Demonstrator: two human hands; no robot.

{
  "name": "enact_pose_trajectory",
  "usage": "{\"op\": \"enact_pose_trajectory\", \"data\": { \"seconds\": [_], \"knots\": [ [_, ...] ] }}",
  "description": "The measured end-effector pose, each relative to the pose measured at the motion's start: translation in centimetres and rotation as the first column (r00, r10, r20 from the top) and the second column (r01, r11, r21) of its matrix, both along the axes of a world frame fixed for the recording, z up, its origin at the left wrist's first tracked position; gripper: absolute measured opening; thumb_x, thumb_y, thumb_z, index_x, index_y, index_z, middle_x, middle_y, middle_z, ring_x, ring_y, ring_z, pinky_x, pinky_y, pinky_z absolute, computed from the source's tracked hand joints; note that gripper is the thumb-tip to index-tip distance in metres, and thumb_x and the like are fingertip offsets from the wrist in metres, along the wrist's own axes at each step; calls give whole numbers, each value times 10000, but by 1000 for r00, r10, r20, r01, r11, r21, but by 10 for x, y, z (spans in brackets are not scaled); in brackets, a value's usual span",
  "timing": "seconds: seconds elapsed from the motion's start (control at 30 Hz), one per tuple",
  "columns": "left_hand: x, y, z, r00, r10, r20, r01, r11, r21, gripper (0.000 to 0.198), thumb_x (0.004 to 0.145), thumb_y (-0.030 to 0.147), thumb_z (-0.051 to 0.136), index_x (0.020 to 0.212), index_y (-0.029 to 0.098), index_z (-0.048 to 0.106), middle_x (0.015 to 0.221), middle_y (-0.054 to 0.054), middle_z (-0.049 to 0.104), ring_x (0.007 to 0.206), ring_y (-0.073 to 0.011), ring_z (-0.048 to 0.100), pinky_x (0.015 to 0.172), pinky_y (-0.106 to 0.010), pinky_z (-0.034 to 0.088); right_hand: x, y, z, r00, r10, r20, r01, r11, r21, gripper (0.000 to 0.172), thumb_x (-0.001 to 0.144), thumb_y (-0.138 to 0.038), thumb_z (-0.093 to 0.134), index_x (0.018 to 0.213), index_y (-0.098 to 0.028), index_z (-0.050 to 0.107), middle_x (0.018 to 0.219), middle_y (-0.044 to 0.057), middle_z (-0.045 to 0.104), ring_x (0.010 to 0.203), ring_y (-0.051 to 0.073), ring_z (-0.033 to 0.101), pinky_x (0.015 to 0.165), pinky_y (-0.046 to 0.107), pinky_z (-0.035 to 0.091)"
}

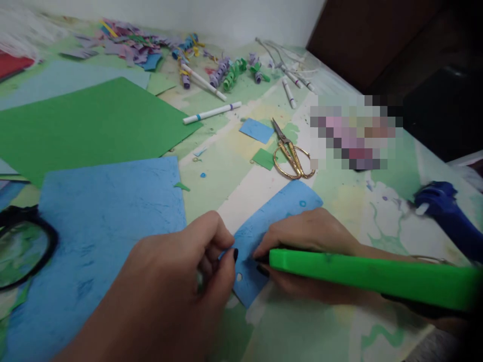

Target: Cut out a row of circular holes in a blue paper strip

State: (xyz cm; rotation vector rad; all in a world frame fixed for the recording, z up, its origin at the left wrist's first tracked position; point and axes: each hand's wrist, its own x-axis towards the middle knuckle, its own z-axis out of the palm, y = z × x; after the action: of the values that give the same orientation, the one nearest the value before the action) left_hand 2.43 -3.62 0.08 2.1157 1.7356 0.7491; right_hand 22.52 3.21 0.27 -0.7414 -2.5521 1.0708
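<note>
A small strip of blue craft foam or paper (281,203) lies in front of me. It has a small hole near its lower end and a ring mark near its far end. My left hand (177,271) is closed, thumb and fingertips pinching the strip's left edge. Over the strip's right side, my right hand (317,234) is closed round a long bright green tool with a dark end (362,271). Its tip is hidden by my fingers, so I cannot tell its kind. Gold-handled scissors (290,153) lie beyond the strip, beside small blue and green pieces.
Large blue (109,211) and green (105,125) sheets cover the left. A black ring-shaped object (49,251) sits at the left edge. White markers (211,113), rolled paper tubes (234,73) and scraps (132,48) are at the back. A dark blue tool (445,206) lies right.
</note>
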Motion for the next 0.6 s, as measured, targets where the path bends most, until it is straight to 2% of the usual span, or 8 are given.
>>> {"op": "enact_pose_trajectory", "data": {
  "seconds": [0.07,0.17,0.23,0.3,0.37,0.47,0.6],
  "knots": [
    [0,-9,-1,999,32,26,-31,999,-24,75,797,207,507,777,275,531,518,111,614,387,-71,533,392,-194,342,0,-2,-3,992,34,-121,-31,999,30,131,765,-156,647,888,-180,685,764,-33,727,651,59,648,617,128,473],
    [0,-25,1,991,115,73,-105,987,-123,85,823,252,473,760,270,527,551,84,641,441,-94,583,446,-223,385,-2,-3,-6,965,123,-230,-121,992,23,117,860,-190,579,907,-155,680,786,1,727,709,65,657,667,139,486],
    [0,-32,4,981,155,116,-128,968,-216,117,838,276,447,740,263,509,546,70,637,451,-105,589,465,-237,400,-3,-2,-8,952,221,-212,-226,974,3,153,893,-208,547,936,-158,686,852,28,737,764,87,668,691,166,498],
    [-1,-32,9,972,172,162,-116,945,-304,115,843,307,437,760,259,500,508,69,602,436,-115,574,459,-245,406,-4,0,-8,966,206,-156,-211,977,-15,135,858,-230,588,905,-162,693,831,23,733,729,101,662,670,184,495],
    [-3,-23,15,962,169,212,-81,925,-371,115,839,352,454,837,250,509,510,67,584,440,-128,569,451,-250,416,-6,1,-4,986,155,-59,-157,986,-47,119,817,-226,620,871,-162,703,785,11,724,673,103,646,630,188,482],
    [-3,2,21,957,183,226,-75,905,-419,209,791,356,545,948,220,518,762,0,681,552,-141,620,496,-260,450,-10,4,6,991,130,11,-129,987,-94,112,792,-183,631,852,-132,711,719,3,699,617,86,608,593,172,462],
    [0,30,22,979,25,204,59,917,-396,225,749,243,596,961,192,538,778,5,625,623,-137,589,528,-244,426,-12,9,12,983,182,-18,-183,976,-115,114,813,-167,614,830,-101,705,696,7,669,609,75,569,587,163,462]
  ]
}}
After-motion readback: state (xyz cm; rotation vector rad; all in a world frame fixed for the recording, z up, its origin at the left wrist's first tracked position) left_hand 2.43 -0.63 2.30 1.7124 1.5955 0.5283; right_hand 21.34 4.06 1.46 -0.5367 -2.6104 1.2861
